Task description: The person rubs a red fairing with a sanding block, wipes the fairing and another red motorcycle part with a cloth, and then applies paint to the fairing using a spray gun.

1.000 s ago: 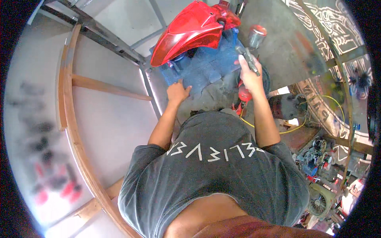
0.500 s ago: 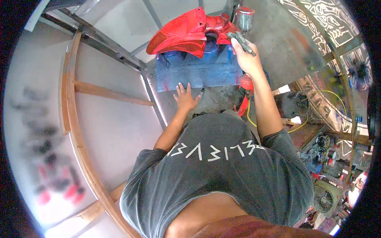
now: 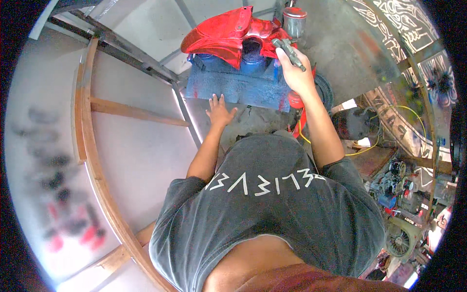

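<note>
Your right hand (image 3: 297, 73) is gripping a spray gun (image 3: 290, 54), its fingers curling closed around the body, near the right end of the red panel (image 3: 214, 35). The panel is sitting above a blue sheet (image 3: 233, 85) ahead of you. Your left hand (image 3: 221, 116) is holding nothing, its fingers spreading open near the sheet's front edge; contact is not showing clearly.

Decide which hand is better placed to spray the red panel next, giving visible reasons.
Probably the right hand: it holds the spray gun near the red panel. The left hand looks empty and open, near the blue board.
</note>
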Demonstrator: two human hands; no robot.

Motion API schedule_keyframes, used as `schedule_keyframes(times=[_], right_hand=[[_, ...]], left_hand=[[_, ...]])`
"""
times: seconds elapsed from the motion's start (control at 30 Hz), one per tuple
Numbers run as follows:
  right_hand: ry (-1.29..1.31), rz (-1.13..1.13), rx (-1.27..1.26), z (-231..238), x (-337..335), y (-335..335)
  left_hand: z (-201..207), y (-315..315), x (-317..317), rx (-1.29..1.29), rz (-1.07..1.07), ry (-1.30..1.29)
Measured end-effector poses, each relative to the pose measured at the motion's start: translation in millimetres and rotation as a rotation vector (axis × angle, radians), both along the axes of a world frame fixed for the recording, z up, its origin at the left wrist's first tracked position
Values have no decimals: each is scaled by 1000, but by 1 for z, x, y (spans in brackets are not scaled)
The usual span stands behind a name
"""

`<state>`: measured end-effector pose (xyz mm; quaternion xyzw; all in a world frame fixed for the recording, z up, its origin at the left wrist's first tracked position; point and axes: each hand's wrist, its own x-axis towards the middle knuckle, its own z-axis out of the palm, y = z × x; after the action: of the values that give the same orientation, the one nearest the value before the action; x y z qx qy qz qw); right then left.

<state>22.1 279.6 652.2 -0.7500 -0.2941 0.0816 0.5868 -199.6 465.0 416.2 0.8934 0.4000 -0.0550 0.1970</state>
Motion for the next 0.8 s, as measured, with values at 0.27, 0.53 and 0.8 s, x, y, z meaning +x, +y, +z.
schedule_keyframes(times=[0.27,0.53,0.8], right_hand=[[51,22,-129,-35,-8,-13],[142,65,-174,-64,-18,-36],[-72,-29,81,-27,0,-16]], left_hand=[[5,-3,-3,88,-31,0],[16,-4,5,95,-1,32],[38,-4,29,35,96,27]])
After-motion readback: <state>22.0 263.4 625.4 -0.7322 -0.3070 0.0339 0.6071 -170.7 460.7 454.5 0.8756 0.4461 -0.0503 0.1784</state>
